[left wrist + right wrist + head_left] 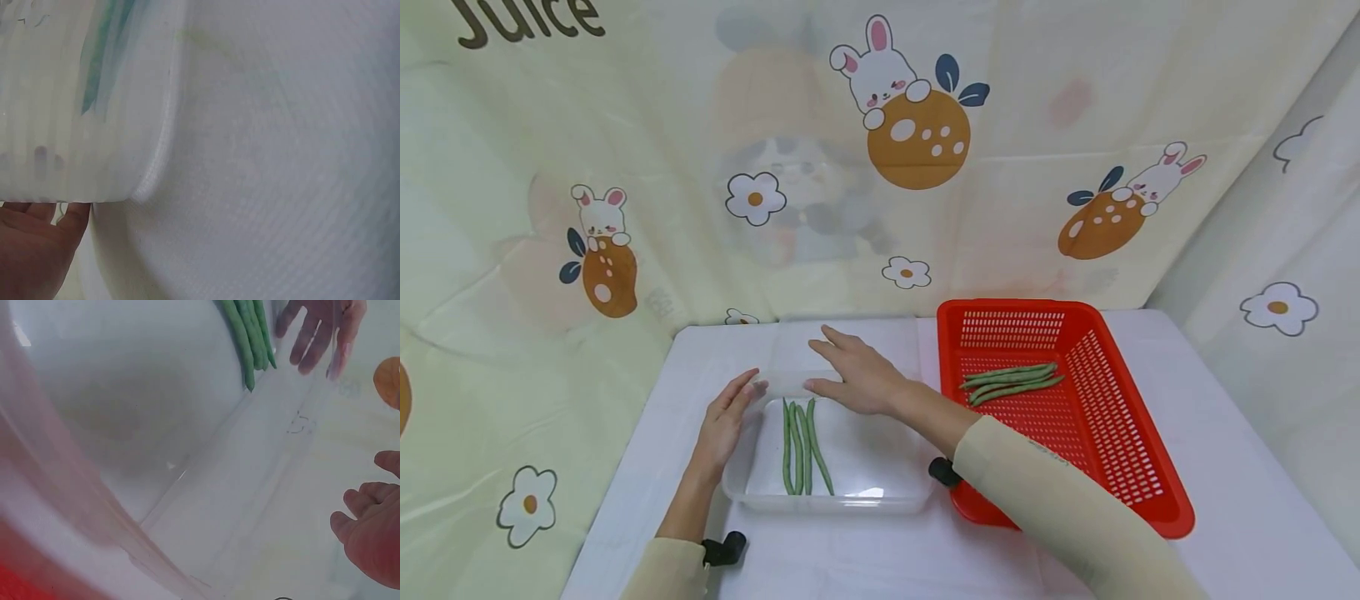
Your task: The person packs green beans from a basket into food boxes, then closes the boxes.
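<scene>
A white-covered table (835,562) stretches away to a cream curtain (1022,208) printed with three rabbits (886,77). On it, one clear container (880,502) holds four green beans (787,450) toward nine o'clock, where a straight-fingered left hand (724,421) touches its wall; a spread, unladen right hand (862,379) hovers at twelve o'clock, and at three one red basket (1007,305) holds at least three more pods (1018,387).

The left arm (688,500) reaches forward, the left hand (724,425) angled away with fingers (744,379) extended, while the right arm (934,417) slants in leftward — the right hand (867,377) back-side up, its fingers loosely straight, thumb (823,387) held apart.
</scene>
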A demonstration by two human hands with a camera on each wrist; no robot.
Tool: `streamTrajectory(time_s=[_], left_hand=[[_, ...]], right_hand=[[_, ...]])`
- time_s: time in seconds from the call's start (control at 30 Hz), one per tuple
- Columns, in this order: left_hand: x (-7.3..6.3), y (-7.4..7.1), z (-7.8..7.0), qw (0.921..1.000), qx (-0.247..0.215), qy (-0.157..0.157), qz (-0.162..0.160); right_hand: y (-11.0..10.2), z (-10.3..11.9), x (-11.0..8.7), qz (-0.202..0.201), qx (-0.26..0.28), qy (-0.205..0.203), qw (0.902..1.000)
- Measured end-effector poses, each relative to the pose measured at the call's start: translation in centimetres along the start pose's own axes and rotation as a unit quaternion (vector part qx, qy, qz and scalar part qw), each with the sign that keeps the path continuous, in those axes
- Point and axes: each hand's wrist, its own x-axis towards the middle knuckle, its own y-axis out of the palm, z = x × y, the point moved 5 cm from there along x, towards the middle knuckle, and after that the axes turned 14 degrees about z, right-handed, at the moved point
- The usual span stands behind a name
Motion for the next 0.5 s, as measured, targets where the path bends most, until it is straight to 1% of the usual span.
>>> streamTrajectory(time_s=[0.3, 0.5], left_hand=[[-0.1, -0.1, 0.1, 1.0, -0.004, 0.004, 0.003], [-0.1, -0.1, -0.1, 0.9999, 0.001, 0.016, 0.004]], right_hand=[[-1.2, -1.0, -0.7, -0.014, 0.017, 0.012, 0.9997], [-2.1, -2.0, -1.5, -0.02, 0.027, 0.017, 0.9993]])
